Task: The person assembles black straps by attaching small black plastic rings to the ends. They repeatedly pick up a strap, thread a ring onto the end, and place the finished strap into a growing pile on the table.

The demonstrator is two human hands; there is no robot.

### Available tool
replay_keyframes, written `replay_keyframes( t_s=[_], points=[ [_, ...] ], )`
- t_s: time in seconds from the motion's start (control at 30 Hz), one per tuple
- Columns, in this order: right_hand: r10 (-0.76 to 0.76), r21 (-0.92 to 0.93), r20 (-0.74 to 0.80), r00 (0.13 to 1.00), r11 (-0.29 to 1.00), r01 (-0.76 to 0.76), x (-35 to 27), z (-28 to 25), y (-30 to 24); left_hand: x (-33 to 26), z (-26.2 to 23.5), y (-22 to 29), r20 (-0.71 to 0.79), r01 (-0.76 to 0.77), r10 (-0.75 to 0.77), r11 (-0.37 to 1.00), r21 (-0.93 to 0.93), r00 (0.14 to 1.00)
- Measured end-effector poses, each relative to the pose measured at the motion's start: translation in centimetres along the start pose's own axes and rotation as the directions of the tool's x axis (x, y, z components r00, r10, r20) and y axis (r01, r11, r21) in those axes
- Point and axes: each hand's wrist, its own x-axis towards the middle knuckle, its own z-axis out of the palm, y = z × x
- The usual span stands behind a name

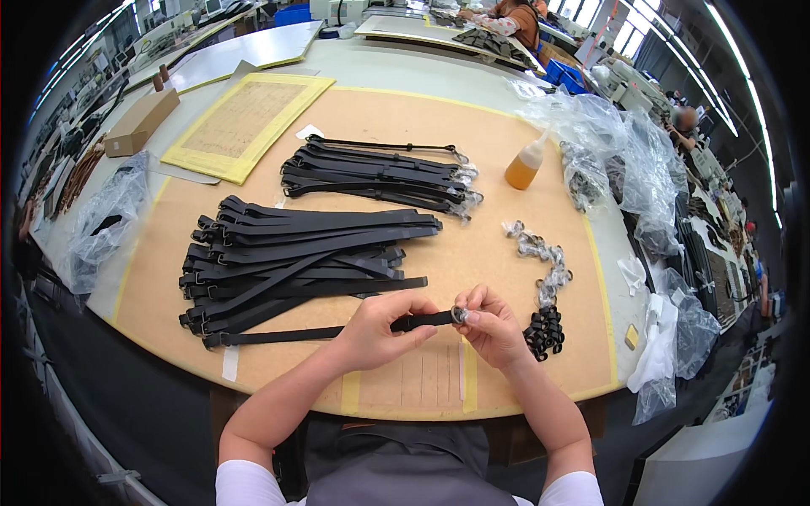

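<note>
My left hand (381,331) is closed round a black strap (287,336) near its free end. The strap's buckle end lies on the table to the left. My right hand (491,327) pinches a small metal ring (458,314) in clear wrapping at the strap's tip. Whether the strap passes through the ring is hidden by my fingers. Beyond my left hand lies a pile of black straps with buckles (295,244). Right of my right hand are small black loops (544,331) in a heap and a row of wrapped metal rings (548,268).
Farther back lies a bundle of black straps (371,173) with wrapped ends. A bottle of amber liquid (525,164) stands at the back right, near crumpled clear plastic bags (645,169). Yellow-edged boards (249,122) and a cardboard box (142,122) are at the back left. Another person (515,21) sits far off.
</note>
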Motion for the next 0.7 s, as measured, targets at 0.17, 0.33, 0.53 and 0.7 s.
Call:
replay_keyframes(
  t_s=[0.17,0.33,0.53,0.7],
  points=[
    [0.081,0.054,0.072,0.994,0.995,-0.085,0.1,0.1,0.7,0.0,0.4,-0.3,-0.008,-0.052,0.052,0.999,-0.017,0.999],
    [0.114,-0.038,0.135,0.984,0.993,-0.110,0.1,-0.4,1.3,0.0,0.1,0.6,-0.004,-0.094,0.094,0.995,0.022,0.996],
    [0.015,-0.065,0.180,0.984,0.998,-0.003,0.3,-0.5,1.6,0.0,0.1,0.5,-0.026,-0.037,0.038,0.999,0.037,0.999],
    [0.036,-0.040,0.171,0.985,0.999,-0.029,-0.1,-0.7,1.7,-0.1,0.1,0.4,-0.077,-0.062,0.067,0.996,0.060,0.995]
  ],
)
